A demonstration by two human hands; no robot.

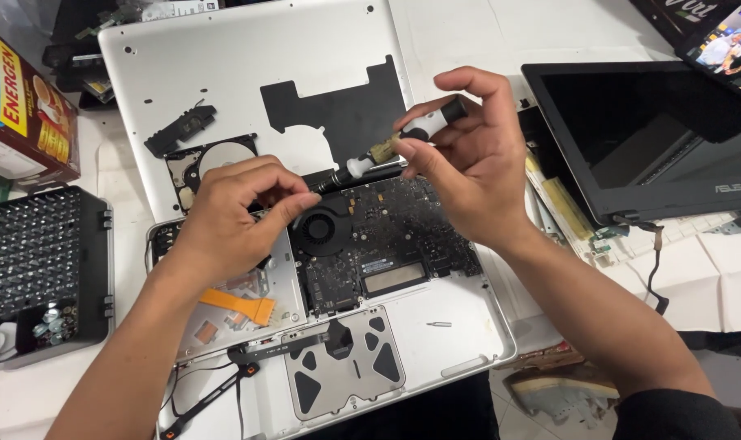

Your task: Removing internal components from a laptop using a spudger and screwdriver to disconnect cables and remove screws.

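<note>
Lying across the middle of the white table (pixel 468 33) is a big silver metal laptop shell (pixel 436 326), opened up so its insides show; its flat silver bottom cover (pixel 248 65) rests just behind it, with a black patch stuck on; to the right sits a second laptop, black with a dark screen (pixel 648 130); on the left is a black plastic tray full of small screwdriver bits (pixel 36 253); inside the open shell is a dark circuit board (pixel 387 236) with a round black fan (pixel 321 228) beside it; the right hand (pixel 468 163) is closed around a black and white screwdriver (pixel 403 138), which slants down to the board's top edge; the left hand (pixel 236 212) pinches its fingers tight together near the screwdriver's tip, just left of the fan, but what it holds I cannot tell; an orange plastic pry tool (pixel 240 305) lies below that hand; a tiny silver bit (pixel 438 324) lies loose on the shell.
</note>
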